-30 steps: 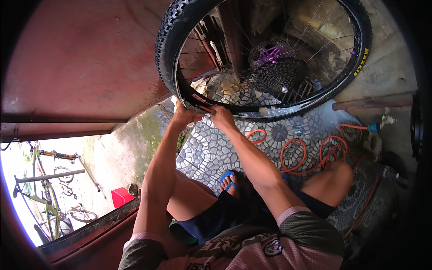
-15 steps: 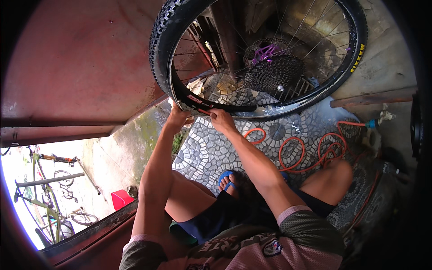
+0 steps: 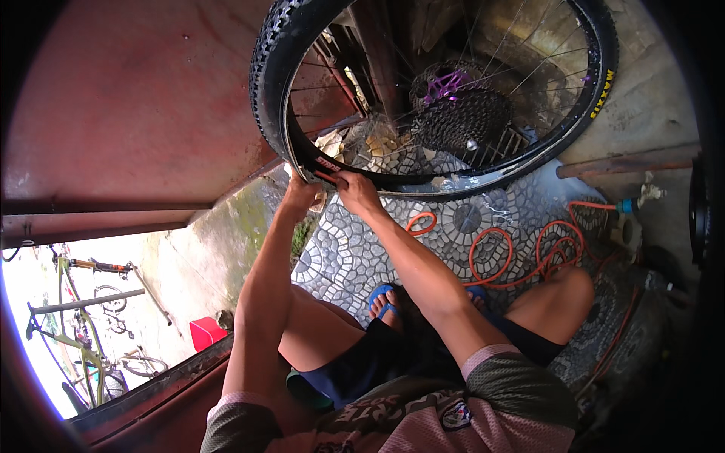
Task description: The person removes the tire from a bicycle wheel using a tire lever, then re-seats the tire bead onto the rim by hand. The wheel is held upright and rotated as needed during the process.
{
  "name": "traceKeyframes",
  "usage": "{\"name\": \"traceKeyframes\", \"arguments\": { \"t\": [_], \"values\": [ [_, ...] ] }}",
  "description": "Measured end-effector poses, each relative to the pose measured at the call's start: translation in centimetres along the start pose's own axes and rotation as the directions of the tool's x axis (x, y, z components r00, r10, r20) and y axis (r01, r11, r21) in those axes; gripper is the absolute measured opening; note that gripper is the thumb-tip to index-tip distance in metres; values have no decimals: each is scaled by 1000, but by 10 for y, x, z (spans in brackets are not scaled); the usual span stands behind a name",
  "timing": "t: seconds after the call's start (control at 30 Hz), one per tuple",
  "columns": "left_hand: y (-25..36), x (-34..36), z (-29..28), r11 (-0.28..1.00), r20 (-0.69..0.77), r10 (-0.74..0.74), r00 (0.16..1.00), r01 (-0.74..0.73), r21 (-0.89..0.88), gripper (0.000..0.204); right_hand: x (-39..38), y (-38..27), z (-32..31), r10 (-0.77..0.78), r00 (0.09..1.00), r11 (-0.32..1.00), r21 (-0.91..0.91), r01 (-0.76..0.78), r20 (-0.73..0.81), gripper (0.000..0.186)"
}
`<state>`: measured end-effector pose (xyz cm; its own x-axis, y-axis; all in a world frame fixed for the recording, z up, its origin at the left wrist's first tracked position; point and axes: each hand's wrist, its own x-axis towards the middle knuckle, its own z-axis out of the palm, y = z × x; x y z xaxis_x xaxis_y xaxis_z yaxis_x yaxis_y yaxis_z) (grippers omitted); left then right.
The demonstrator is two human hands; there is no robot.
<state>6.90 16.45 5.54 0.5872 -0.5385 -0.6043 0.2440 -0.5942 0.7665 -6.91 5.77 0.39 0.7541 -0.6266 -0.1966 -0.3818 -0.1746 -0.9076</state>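
A bicycle wheel stands tilted before me, with spokes, a purple hub and a dark cassette. Its knobby black tyre sits partly off the rim along the near left side. My left hand is closed round the tyre's lower left edge. Close beside it, my right hand pinches a slim red lever against the rim; its tip is partly hidden. Milky wet streaks show on the rim's near side.
An orange hose lies coiled on the pebble-patterned floor and runs to a tap at right. A reddish metal panel stands at left. Beyond it are a green bicycle frame and a red container.
My right hand has slid a little left along the rim, closer to my left hand, with the red lever. The left hand and the wheel have barely moved.
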Motion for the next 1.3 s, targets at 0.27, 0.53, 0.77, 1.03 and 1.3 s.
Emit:
{"name": "traceKeyframes", "arguments": {
  "t": [0.27,0.53,0.77,1.03,1.3],
  "values": [
    [-18,5,0,999,-48,17,999,-19,-42,64,-11,11,3,41,999,998,-53,-41,10,29],
    [-16,18,7,983,-41,124,991,-129,-133,60,-4,23,-1,58,997,996,70,-54,-60,29],
    [-12,23,10,972,-25,124,992,-127,-196,57,-3,-4,12,29,995,967,254,-4,-96,29],
    [-9,19,20,978,-76,137,988,-147,-147,55,-11,10,-4,75,991,997,39,-71,-113,27],
    [-10,14,15,978,-80,86,993,-100,-184,56,-15,4,-11,49,995,999,5,-49,-90,26]
  ]
}}
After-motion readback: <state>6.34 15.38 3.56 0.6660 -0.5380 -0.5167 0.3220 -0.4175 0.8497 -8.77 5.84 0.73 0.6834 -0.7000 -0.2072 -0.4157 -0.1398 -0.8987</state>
